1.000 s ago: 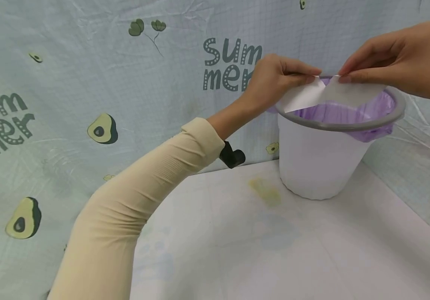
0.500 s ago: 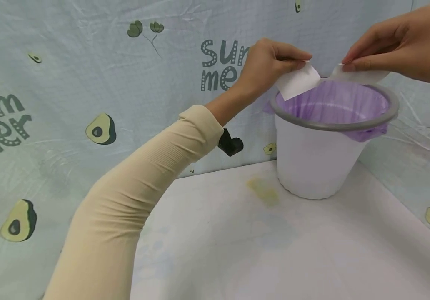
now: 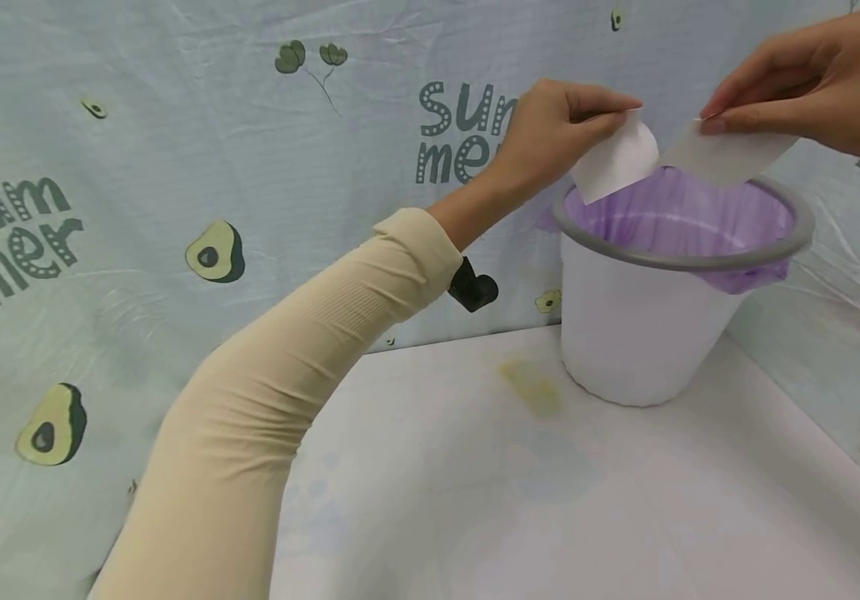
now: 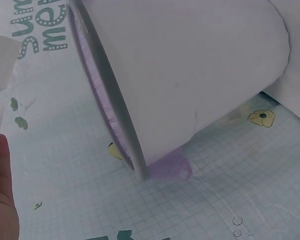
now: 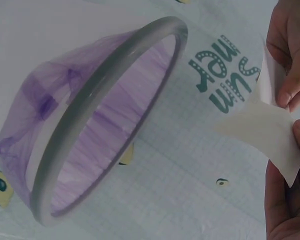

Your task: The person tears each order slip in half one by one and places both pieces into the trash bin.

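Note:
In the head view my left hand (image 3: 561, 129) pinches a white piece of paper (image 3: 616, 162) between thumb and fingers. My right hand (image 3: 812, 92) pinches white paper (image 3: 733, 157) in the same way. The two parts slope towards each other and meet near a point; whether they are still joined I cannot tell. Both are held over the opening of a white trash bin (image 3: 625, 333) that has a grey rim and a purple bag (image 5: 112, 135). At the left edge of the left wrist view, part of a hand (image 4: 4, 200) shows beside paper.
The bin stands on a white surface (image 3: 475, 483) in the right back corner. Behind it hangs a pale sheet (image 3: 347, 183) printed with avocados and lettering. A black object (image 3: 472, 286) shows just past the left sleeve (image 3: 287, 358).
Both hands have risen a little over the bin and spread apart. The gap between the upper edges of the paper has widened. The bin has stayed in place.

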{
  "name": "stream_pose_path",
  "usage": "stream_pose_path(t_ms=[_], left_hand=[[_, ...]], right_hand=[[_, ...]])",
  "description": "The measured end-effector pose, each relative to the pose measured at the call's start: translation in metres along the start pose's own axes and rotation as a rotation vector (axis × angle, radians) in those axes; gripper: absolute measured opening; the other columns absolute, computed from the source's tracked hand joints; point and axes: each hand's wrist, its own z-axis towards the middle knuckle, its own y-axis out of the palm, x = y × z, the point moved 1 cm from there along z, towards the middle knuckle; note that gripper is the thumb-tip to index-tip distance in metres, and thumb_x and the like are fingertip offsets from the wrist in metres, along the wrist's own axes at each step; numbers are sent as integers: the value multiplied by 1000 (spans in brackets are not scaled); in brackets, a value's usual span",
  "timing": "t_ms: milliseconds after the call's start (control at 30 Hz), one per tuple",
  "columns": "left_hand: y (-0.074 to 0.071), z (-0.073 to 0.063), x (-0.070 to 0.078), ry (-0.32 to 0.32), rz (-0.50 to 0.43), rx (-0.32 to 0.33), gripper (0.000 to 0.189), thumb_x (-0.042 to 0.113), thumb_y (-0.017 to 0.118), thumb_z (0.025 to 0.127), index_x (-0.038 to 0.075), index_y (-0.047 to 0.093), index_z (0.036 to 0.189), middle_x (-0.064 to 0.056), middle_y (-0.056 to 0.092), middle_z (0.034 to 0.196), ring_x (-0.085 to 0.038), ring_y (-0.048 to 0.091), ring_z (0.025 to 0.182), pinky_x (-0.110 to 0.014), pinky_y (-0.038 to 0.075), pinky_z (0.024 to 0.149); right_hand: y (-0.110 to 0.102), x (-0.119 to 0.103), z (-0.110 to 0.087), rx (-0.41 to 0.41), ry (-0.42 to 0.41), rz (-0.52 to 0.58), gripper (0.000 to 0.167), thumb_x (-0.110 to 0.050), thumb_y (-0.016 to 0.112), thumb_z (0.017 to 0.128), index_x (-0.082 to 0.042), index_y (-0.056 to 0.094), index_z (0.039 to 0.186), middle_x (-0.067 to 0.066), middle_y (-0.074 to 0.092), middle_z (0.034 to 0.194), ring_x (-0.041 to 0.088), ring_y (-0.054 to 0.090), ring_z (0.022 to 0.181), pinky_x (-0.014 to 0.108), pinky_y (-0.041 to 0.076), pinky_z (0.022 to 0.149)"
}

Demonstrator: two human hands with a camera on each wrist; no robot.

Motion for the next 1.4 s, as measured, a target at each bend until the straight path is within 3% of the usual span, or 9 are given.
stream_pose_path(t_ms=[67,333,700,1000,1400], left_hand=[[1,1,1,11,-10,-5,20,11,69,99,10,78,116,3,75,118,0,67,98,-16,53,78],[-3,2,2,22,-3,0,20,12,70,98,9,78,116,3,75,118,2,66,103,-14,51,81],[-6,7,-6,38,52,2,19,10,70,97,9,78,114,1,75,119,1,67,103,-12,50,83],[-22,5,-17,99,76,47,17,9,68,97,6,79,110,-5,75,116,-5,69,105,-14,51,86],[-18,13,-14,61,41,41,18,11,71,96,8,79,110,0,76,114,-1,67,101,-14,50,84]], right_hand=[[-1,-1,0,-2,-2,-14,24,5,72,92,-17,78,98,-30,71,87,-13,65,71,2,46,63],[-2,-1,3,-14,-12,-54,16,2,73,92,-9,77,103,-30,71,89,-11,65,70,3,47,62],[-4,0,5,1,-20,92,25,9,71,91,-14,79,96,-23,74,86,-10,67,72,3,48,62],[-6,7,9,15,-126,-69,28,13,67,91,-13,76,98,-29,69,91,-10,64,68,4,49,60],[-5,3,9,-25,-65,85,24,12,69,90,-9,78,97,-20,74,90,-3,67,66,7,49,58]])
